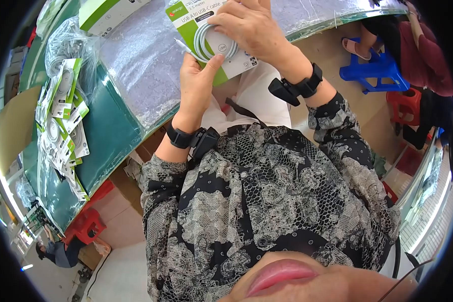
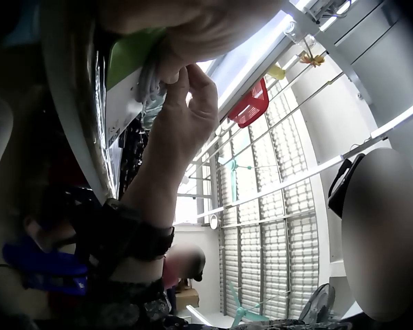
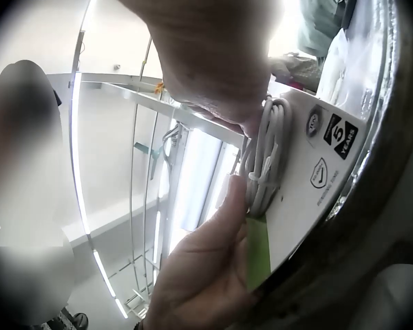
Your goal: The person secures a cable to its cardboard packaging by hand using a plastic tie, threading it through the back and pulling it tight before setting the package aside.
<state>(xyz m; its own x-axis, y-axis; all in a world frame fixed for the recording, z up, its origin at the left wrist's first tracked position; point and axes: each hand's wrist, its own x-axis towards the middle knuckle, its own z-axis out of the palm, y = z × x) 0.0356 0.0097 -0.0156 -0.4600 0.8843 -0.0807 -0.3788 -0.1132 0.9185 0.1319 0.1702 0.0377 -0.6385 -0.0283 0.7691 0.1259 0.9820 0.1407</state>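
Note:
A green and white cable card is held up over the table edge in the head view, with a coiled white cable lying against its front. The left hand pinches the card's lower left side, its thumb on the coil. Over the coil's upper right, the right hand has bent fingers touching the cable and card; its fingertips are partly hidden. In the right wrist view the coil stands against the printed card, a thin tie round it.
Several packed cable cards lie heaped on the green table at the left, beside clear plastic bags. A green and white box stands at the back. Blue stool and seated people are at the right.

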